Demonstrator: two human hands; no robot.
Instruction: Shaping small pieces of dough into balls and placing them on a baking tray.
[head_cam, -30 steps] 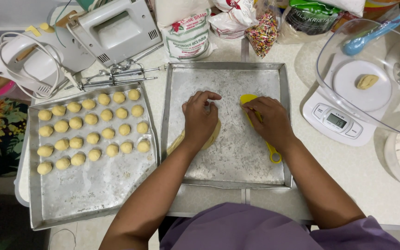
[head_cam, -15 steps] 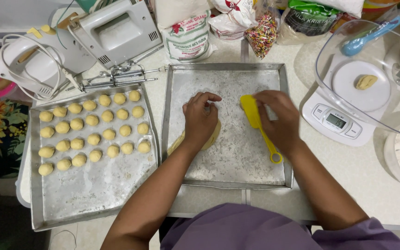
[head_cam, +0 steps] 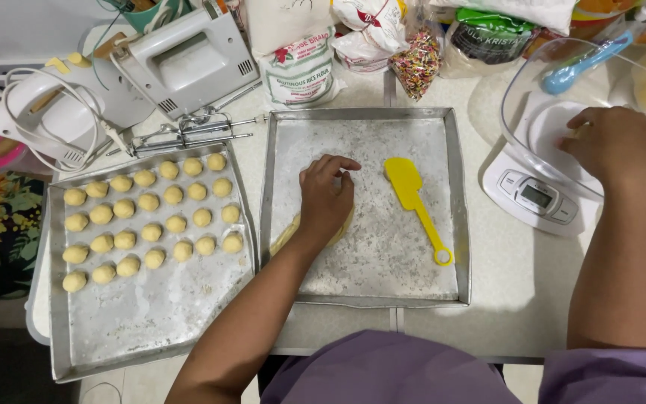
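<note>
The left hand (head_cam: 327, 196) lies palm down on a lump of pale dough (head_cam: 287, 233) in the middle tray (head_cam: 371, 288), fingers together and slightly curled over it; the dough shows only at the wrist side, at the tray's left part. Whether the fingers actually clamp the dough cannot be told. The tray surface is dusted with flour.

A yellow spatula (head_cam: 415, 200) lies flat in the same tray, just to the right of the left hand, apart from it, handle pointing toward the near right corner.

The right hand (head_cam: 613, 146) reaches over the rim of a clear bowl (head_cam: 519, 112) that sits on a white kitchen scale (head_cam: 531, 196) at the right of the table (head_cam: 510, 299). Its fingers bend downward inside the bowl; what they touch is hidden.

A second tray (head_cam: 151, 314) at the left carries rows of small dough balls (head_cam: 149, 202) in its far half. Behind it lie a white hand mixer (head_cam: 181, 63) and its loose beaters (head_cam: 185, 135). Bags of flour (head_cam: 300, 67) and sprinkles (head_cam: 415, 63) stand along the far edge.
</note>
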